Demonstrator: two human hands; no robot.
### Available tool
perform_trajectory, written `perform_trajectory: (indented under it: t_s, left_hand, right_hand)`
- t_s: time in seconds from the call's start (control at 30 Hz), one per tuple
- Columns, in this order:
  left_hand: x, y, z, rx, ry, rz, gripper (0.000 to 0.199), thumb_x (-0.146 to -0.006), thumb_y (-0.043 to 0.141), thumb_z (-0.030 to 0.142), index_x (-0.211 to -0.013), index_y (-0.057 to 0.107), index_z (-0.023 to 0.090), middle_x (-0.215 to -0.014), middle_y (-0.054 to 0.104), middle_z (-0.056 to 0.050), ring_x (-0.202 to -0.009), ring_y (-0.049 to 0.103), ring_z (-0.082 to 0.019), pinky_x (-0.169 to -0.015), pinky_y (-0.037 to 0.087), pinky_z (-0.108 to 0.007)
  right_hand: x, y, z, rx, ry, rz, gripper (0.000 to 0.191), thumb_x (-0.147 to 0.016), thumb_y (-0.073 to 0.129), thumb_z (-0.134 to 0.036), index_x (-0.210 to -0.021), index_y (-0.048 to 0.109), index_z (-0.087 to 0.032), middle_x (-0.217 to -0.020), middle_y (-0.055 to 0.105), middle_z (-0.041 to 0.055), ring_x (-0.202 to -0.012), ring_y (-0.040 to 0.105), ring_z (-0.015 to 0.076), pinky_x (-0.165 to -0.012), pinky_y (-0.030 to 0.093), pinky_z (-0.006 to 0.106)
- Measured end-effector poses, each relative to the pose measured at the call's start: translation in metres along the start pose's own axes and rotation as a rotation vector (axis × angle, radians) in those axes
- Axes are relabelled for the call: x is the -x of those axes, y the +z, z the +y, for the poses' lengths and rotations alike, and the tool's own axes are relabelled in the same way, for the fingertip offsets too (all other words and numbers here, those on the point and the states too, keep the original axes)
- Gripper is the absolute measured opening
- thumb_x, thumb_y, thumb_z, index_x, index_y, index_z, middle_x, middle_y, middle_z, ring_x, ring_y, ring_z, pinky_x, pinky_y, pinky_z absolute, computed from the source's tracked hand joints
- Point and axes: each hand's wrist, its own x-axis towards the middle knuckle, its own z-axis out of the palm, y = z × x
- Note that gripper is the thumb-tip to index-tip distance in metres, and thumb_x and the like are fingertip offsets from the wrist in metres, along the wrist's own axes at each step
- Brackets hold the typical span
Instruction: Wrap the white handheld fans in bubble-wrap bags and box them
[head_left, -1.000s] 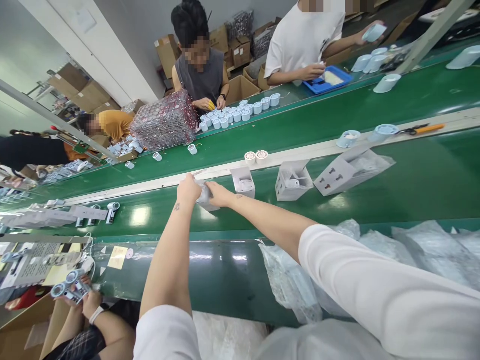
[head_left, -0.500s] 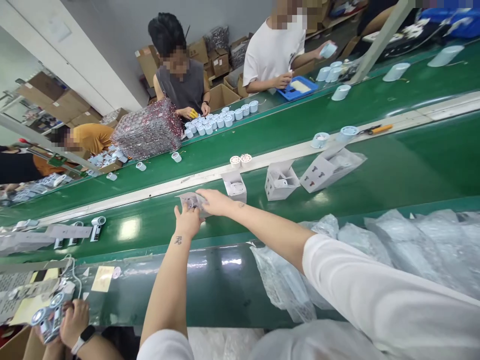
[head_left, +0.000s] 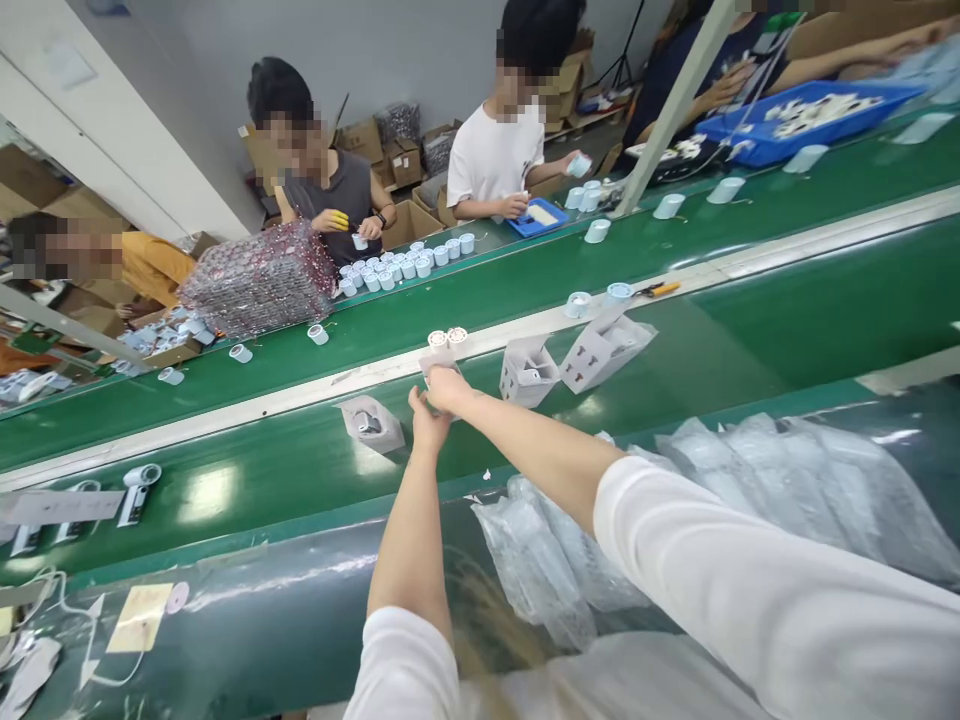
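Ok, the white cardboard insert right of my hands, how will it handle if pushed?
The white cardboard insert is probably light and stiff, being thin folded card; it sits on the glossy green belt, so it may slide easily.

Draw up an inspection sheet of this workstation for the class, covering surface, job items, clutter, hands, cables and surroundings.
Surface: green conveyor belt with a white divider strip.
Job items: small pale carton piece between the hands; open white carton beside them on the belt.
Clutter: orange-handled hand tool on the strip; clear-bagged packs along the near side.
Hands: right hand and left hand meet at the piece; grip unclear.
Cables: thin white cable at lower left.
Surroundings: co-worker in a white T-shirt across the belts, cardboard boxes, blue tray.
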Motion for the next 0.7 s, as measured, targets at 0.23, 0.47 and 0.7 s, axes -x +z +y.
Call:
perform_trajectory:
  t_s: [0.23,0.47,0.7]
  left_hand:
    - [-0.001,0.003,0.000,-0.221,0.003,0.014,0.070,-0.074,0.066,0.023,-0.137,0.038,0.026,-0.111,0.069,-0.007,-0.101,0.065,-0.027,-0.086,0.048,-0.037]
    - [-0.008,-0.001,0.013,-0.235,-0.003,-0.014,0.071,-0.072,0.071,0.026,-0.137,0.041,0.021,-0.116,0.066,-0.011,-0.107,0.062,-0.027,-0.090,0.047,-0.037]
    - [0.064,-0.016,-0.047,-0.275,-0.052,0.263,0.020,-0.090,0.049,0.032,-0.104,0.058,0.020,-0.103,0.066,-0.008,-0.098,0.064,-0.020,-0.094,0.047,-0.034]
  right_hand:
    - [0.012,-0.005,0.010,-0.016,0.027,0.076,0.031,-0.079,0.061,-0.023,-0.108,0.058,-0.011,-0.109,0.066,0.0206,-0.104,0.064,0.0309,-0.084,0.050,0.037]
    - [0.016,-0.033,-0.005,-0.014,-0.094,-0.002,0.036,-0.070,0.067,-0.012,-0.104,0.060,-0.015,-0.106,0.067,0.0163,-0.097,0.065,0.0312,-0.082,0.049,0.039]
    - [0.044,-0.065,0.056,-0.313,-0.102,0.297,0.033,-0.081,0.052,-0.020,-0.113,0.054,-0.019,-0.101,0.066,0.0051,-0.086,0.064,0.0181,-0.084,0.049,0.032]
